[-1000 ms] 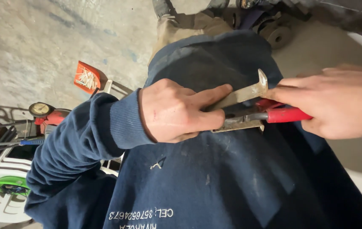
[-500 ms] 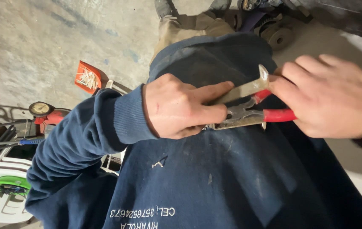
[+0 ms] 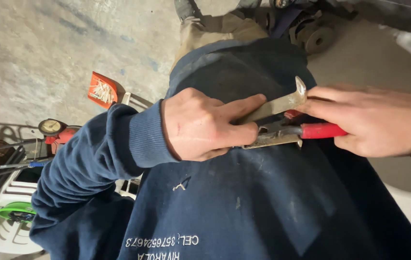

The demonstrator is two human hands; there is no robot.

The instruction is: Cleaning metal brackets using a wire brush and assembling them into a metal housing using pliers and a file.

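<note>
Head view: pliers (image 3: 282, 135) between both hands.

Dull worn metal bracket (image 3: 282, 103), glossy-handled pliers (image 3: 306, 131)

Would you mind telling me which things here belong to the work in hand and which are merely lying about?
In hand:
- left hand gripping a bent metal strip
- right hand on red-handled pliers, set at the strip

Lying about:
- orange box on the concrete floor
- round gauge
- white crate with a green hose
- black wheel
</note>
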